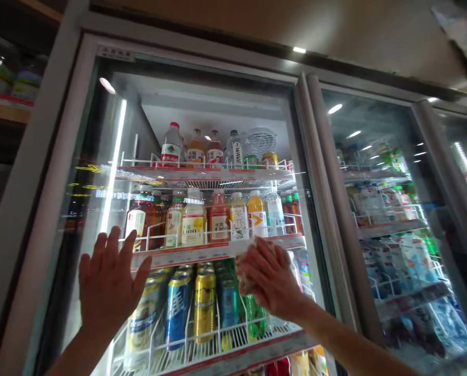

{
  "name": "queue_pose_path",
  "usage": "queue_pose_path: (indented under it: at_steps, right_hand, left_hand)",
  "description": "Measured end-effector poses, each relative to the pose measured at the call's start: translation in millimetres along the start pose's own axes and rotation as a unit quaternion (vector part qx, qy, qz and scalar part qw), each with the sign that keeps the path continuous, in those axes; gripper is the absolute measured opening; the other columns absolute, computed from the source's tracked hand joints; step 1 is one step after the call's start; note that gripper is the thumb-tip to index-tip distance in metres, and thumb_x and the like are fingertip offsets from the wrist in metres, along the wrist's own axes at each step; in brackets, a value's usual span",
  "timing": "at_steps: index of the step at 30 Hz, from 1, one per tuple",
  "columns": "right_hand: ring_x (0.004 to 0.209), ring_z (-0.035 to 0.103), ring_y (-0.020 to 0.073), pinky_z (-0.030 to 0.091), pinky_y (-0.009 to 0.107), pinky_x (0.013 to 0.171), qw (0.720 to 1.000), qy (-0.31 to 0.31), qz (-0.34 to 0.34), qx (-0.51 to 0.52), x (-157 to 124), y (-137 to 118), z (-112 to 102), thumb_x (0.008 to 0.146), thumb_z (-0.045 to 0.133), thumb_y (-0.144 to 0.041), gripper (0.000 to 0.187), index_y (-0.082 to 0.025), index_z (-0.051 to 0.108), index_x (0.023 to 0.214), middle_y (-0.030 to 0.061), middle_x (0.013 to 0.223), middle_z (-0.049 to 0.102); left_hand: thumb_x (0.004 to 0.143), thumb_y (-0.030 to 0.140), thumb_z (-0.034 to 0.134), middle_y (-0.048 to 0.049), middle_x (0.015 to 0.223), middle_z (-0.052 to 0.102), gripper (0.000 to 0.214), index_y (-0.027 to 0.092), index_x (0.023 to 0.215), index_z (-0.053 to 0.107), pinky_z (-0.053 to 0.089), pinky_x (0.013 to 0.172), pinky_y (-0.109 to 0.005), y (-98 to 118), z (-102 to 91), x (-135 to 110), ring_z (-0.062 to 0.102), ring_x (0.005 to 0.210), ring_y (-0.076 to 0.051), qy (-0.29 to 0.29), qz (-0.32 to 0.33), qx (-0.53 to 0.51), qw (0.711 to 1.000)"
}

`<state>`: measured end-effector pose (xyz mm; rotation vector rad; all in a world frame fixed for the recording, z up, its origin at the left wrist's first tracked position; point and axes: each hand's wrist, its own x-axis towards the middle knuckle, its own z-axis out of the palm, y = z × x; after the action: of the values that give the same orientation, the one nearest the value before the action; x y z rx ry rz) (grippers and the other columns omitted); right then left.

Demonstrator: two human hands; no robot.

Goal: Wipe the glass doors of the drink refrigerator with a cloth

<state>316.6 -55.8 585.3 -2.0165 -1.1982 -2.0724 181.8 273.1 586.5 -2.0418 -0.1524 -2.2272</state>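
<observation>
At lower centre, I have the right hand point(267, 278) holding 1 cloth point(241, 274) against the door point(213, 94); at lower left, the left hand's point(108, 279) grip is wide.

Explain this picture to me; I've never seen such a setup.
There is no machine: these are a person's two bare hands, seen from a camera worn on the head. Ahead is a grey-framed glass cooler door. Behind it, white wire shelves hold drinks, including a clear red-capped bottle, a blue metal can and a gold metal can. The right hand holds a pale crumpled cloth at the glass. The left hand is spread open; whether it touches the glass is unclear.
</observation>
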Motion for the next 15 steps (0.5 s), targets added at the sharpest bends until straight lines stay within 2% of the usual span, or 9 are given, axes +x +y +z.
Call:
queue_pose_path:
  at_steps: [1,4,5,6,8,10,11,13,15]
  right_hand:
    - [0.142,0.019,0.0279,0.024,0.052,0.109,1.000,0.003,-0.001,-0.006,-1.1,3.5,0.1,0.090,0.035,-0.040,0.057,-0.030,0.023,0.145,0.0026,0.151,0.030]
    - [0.141,0.021,0.0311,0.026,0.056,0.106,0.971,0.076,0.214,-0.075,8.1,22.6,0.8,0.092,0.031,-0.033,0.057,-0.021,0.020,0.147,0.0119,0.150,0.030]
    - [0.141,0.020,0.0322,0.027,0.056,0.105,0.956,0.090,0.267,-0.087,13.5,24.6,1.1,0.093,0.030,-0.032,0.057,-0.018,0.020,0.147,0.0144,0.150,0.030]
    - [0.141,0.018,0.0326,0.027,0.056,0.104,0.955,0.089,0.272,-0.084,18.6,22.7,1.2,0.093,0.030,-0.033,0.056,-0.017,0.022,0.146,0.0147,0.150,0.029]
    - [0.142,0.016,0.0306,0.027,0.054,0.106,0.987,0.050,0.148,-0.046,27.7,11.6,1.3,0.092,0.033,-0.037,0.055,-0.022,0.027,0.144,0.0092,0.150,0.030]
    - [0.142,0.017,0.0274,0.025,0.051,0.108,1.000,0.014,0.008,-0.008,38.5,4.8,0.9,0.090,0.035,-0.041,0.051,-0.029,0.034,0.140,0.0025,0.150,0.033]
    - [0.142,0.018,0.0271,0.024,0.051,0.108,1.000,0.015,0.003,-0.005,46.4,6.7,0.7,0.090,0.034,-0.041,0.050,-0.029,0.036,0.139,0.0018,0.149,0.034]
    - [0.140,0.021,0.0302,0.024,0.055,0.107,0.989,0.050,0.140,-0.028,67.5,17.4,1.4,0.091,0.032,-0.039,0.051,-0.022,0.037,0.139,0.0081,0.149,0.034]
    - [0.139,0.021,0.0356,0.024,0.059,0.104,0.952,0.074,0.294,-0.047,89.2,22.7,4.0,0.091,0.031,-0.036,0.054,-0.012,0.036,0.139,0.0167,0.148,0.031]
  left_hand:
    - [0.092,0.042,0.036,-0.0067,0.154,0.022,0.058,0.030,0.147,0.017,0.016,0.113,-0.053,0.6,0.3,-0.3,0.020,0.141,-0.028,0.006,-0.003,-0.005,1.000]
    - [0.092,0.042,0.036,-0.0048,0.153,0.023,0.058,0.033,0.146,0.018,0.016,0.113,-0.053,2.6,1.4,-0.6,0.021,0.141,-0.028,0.019,-0.004,-0.018,1.000]
    - [0.092,0.043,0.037,-0.0047,0.153,0.023,0.058,0.033,0.146,0.018,0.017,0.113,-0.054,2.9,1.7,-0.6,0.022,0.141,-0.028,0.024,-0.003,-0.020,1.000]
    - [0.092,0.043,0.037,-0.0049,0.153,0.023,0.058,0.033,0.146,0.018,0.017,0.113,-0.055,2.9,2.1,-0.6,0.022,0.141,-0.029,0.026,-0.003,-0.020,0.999]
    - [0.092,0.042,0.038,-0.0056,0.153,0.023,0.059,0.033,0.146,0.018,0.017,0.112,-0.056,1.8,2.9,-0.5,0.022,0.140,-0.030,0.028,0.000,-0.019,0.999]
    - [0.091,0.041,0.039,-0.0066,0.153,0.024,0.059,0.031,0.146,0.019,0.018,0.112,-0.056,-0.5,4.0,-0.8,0.023,0.140,-0.030,0.026,0.007,-0.013,1.000]
    - [0.091,0.041,0.039,-0.0073,0.152,0.025,0.059,0.030,0.146,0.020,0.018,0.112,-0.056,-1.9,4.6,-1.0,0.023,0.140,-0.031,0.027,0.013,-0.009,1.000]
    - [0.091,0.040,0.039,-0.0089,0.152,0.027,0.058,0.027,0.146,0.022,0.019,0.112,-0.055,-4.3,5.7,-1.4,0.025,0.139,-0.031,0.035,0.025,-0.001,0.999]
    - [0.091,0.040,0.040,-0.0102,0.151,0.028,0.058,0.025,0.145,0.025,0.020,0.112,-0.054,-5.9,6.5,-1.9,0.026,0.139,-0.031,0.041,0.032,0.002,0.999]
